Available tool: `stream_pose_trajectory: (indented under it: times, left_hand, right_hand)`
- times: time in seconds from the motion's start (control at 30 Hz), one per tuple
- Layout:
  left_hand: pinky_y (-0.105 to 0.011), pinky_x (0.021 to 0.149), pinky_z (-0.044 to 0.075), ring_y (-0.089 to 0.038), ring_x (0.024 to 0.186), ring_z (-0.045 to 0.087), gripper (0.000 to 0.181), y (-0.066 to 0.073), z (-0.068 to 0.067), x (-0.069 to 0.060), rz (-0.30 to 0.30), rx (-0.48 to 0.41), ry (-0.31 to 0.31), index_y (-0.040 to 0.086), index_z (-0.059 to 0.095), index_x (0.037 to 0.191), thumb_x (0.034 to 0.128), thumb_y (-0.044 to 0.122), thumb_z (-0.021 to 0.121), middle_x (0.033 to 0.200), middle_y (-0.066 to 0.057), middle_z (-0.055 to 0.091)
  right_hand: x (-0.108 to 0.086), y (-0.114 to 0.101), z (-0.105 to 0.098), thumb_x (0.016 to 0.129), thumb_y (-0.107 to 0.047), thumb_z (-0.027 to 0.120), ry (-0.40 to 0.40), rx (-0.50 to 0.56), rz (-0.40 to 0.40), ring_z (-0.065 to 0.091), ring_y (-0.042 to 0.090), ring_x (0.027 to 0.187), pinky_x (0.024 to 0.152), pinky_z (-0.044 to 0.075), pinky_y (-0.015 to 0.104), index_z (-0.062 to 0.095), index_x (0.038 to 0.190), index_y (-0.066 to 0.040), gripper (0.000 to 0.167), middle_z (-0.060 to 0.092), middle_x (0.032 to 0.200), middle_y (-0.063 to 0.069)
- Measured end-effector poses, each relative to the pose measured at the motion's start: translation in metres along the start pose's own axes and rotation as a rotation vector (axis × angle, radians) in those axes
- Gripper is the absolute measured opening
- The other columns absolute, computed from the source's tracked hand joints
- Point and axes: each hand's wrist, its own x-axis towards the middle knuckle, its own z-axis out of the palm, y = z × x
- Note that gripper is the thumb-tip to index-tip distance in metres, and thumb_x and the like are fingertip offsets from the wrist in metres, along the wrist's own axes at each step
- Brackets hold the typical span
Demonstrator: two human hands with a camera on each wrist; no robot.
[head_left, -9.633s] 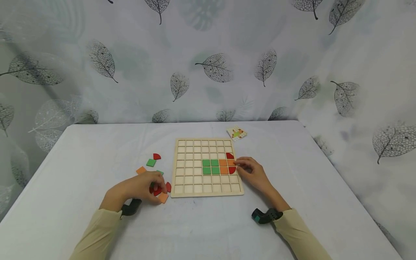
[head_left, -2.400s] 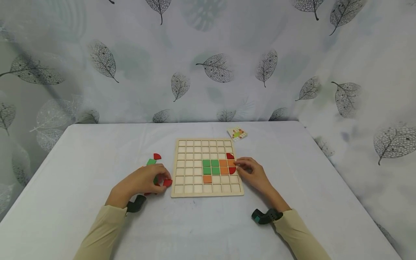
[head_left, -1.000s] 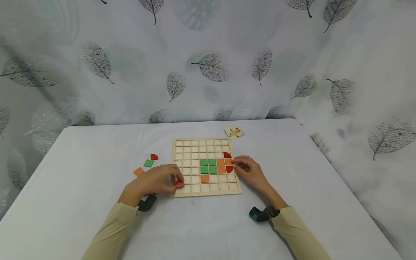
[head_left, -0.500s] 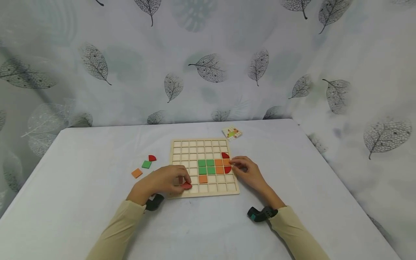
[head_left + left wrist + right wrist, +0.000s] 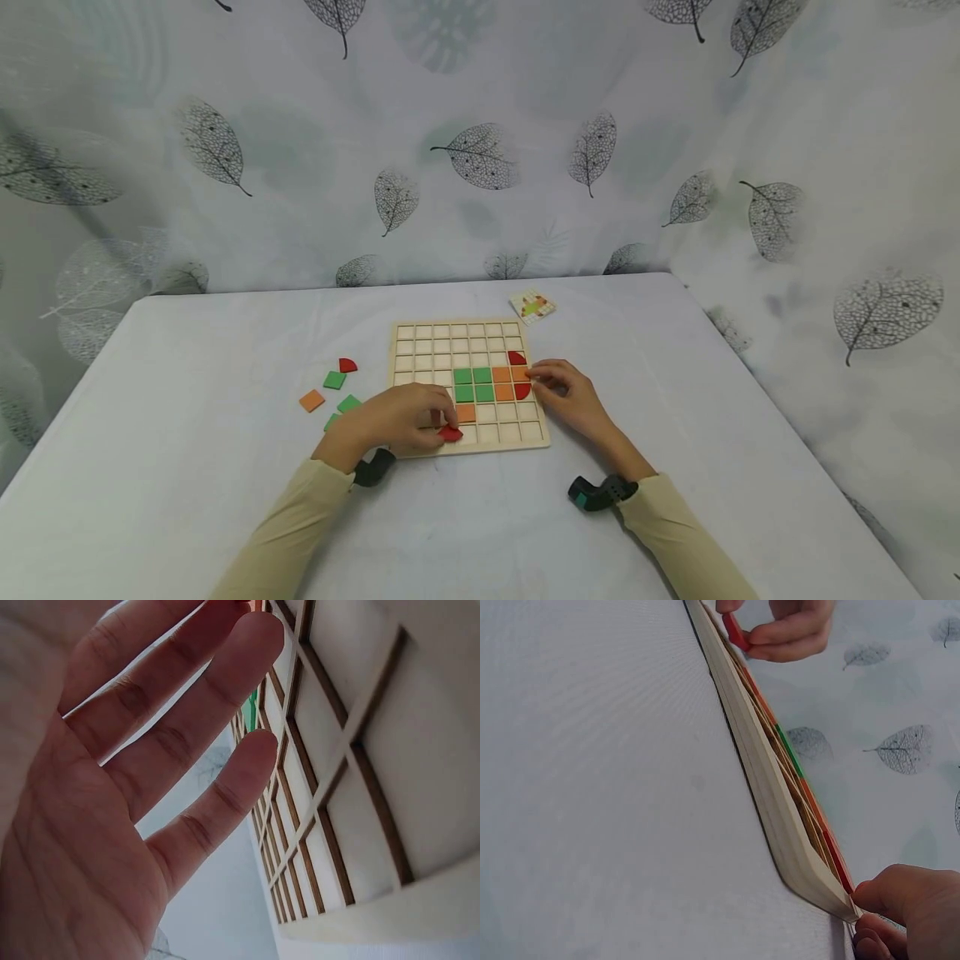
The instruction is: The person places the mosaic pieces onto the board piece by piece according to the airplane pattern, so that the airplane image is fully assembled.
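Note:
My left hand point(image 5: 405, 415) pinches a red tile point(image 5: 450, 433) with a curved edge, just over the near part of the wooden grid board point(image 5: 498, 447). In the right wrist view the same red tile point(image 5: 735, 632) shows between thumb and fingers. At the board's right edge my right hand point(image 5: 573, 396) grips the rim between thumb and fingers. Set in the grid are several green square tiles point(image 5: 472, 384), several orange ones point(image 5: 502, 383) and two red quarter-circles point(image 5: 516, 357). One orange square point(image 5: 465, 412) sits a row nearer me, beside the left fingers. The left wrist view shows the palm and bare cells.
Loose tiles lie left of the board: a red quarter-circle point(image 5: 347, 365), an orange square point(image 5: 312, 401) and several green ones point(image 5: 334, 380), partly behind the left hand. Beyond the board's far right corner is a small pattern card point(image 5: 532, 307). A white cloth point(image 5: 480, 533) covers the table.
An orange square now sits in the grid below the green ones. My left hand has picked up a red tile and carried it right over the board. My right hand stays on the rim.

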Motion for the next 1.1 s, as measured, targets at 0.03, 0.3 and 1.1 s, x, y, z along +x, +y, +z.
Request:
stream_pose_trajectory:
  times: [0.03,0.3,1.1]
  left_hand:
    - [-0.023,0.073,0.049,-0.007,0.079,0.059,0.012,0.001,0.001,0.001,-0.002,0.001,-0.001,0.016,0.071,0.093,0.0842,0.008,0.069,0.091,0.009,0.062]
    - [-0.021,0.071,0.048,-0.008,0.08,0.057,0.014,0.008,0.006,0.009,-0.01,-0.002,-0.012,0.017,0.073,0.092,0.0833,0.007,0.068,0.089,0.01,0.061]
    - [-0.023,0.079,0.049,-0.006,0.083,0.057,0.01,0.009,0.013,0.018,0.052,0.107,0.038,0.016,0.076,0.091,0.0886,0.01,0.069,0.089,0.009,0.063]
  right_hand:
    - [0.0,-0.006,-0.001,0.091,-0.001,0.065,0.0,-0.003,0.002,0.062,0.029,0.095,0.083,0.051,0.034,0.068,0.114,0.003,0.023,0.061,0.121,0.019]
    - [0.001,0.001,0.0,0.091,-0.003,0.066,-0.005,0.001,0.015,0.062,0.027,0.096,0.084,0.05,0.031,0.069,0.114,0.0,0.023,0.061,0.122,0.016]
    - [-0.004,-0.041,-0.007,0.089,0.008,0.062,-0.004,-0.011,-0.003,0.06,0.038,0.095,0.083,0.05,0.044,0.065,0.111,0.012,0.023,0.059,0.118,0.028]
